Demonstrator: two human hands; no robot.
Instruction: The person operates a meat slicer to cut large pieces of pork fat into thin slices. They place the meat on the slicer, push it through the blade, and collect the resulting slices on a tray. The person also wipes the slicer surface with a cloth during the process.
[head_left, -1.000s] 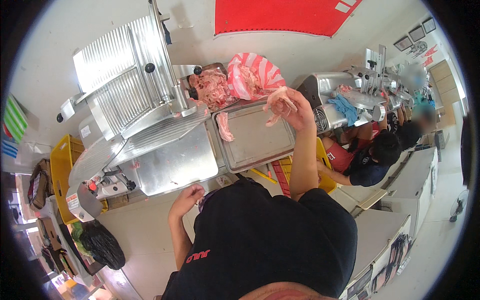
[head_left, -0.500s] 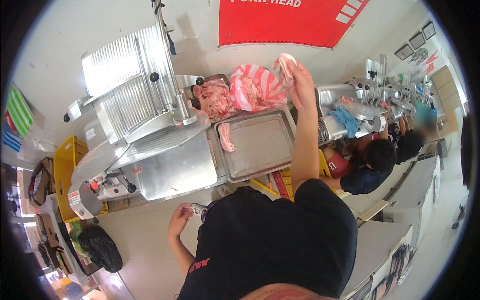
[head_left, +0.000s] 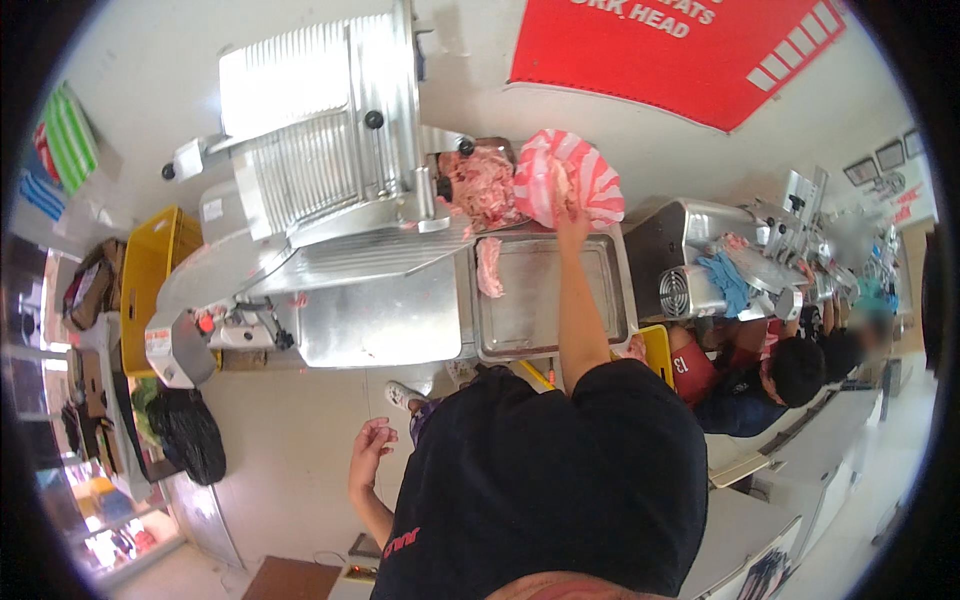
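Observation:
My right hand (head_left: 570,215) reaches into the red-and-white striped plastic bag (head_left: 598,185) of pink sliced meat, its fingers blurred against the meat. Left of the bag is a metal tray of raw meat slices (head_left: 480,180). Below, a shallow steel tray (head_left: 530,330) holds one pale pink strip (head_left: 489,268) at its left side. My left hand (head_left: 374,440) hangs low near my dark shirt, fingers loosely bent and apart, holding nothing. A large steel slicer (head_left: 295,180) stands left of the trays, with a bare metal plate (head_left: 380,325) below.
Another slicer (head_left: 690,260) with a blue cloth (head_left: 725,282) stands at right; co-workers (head_left: 760,390) sit below and beyond it. A yellow crate (head_left: 142,290) and black bag (head_left: 188,435) are at left. A red banner (head_left: 660,70) hangs on the wall.
My right hand rose with a meat slice, then came down into the striped bag. My left hand stays low, fingers now more visible. The view has shifted.

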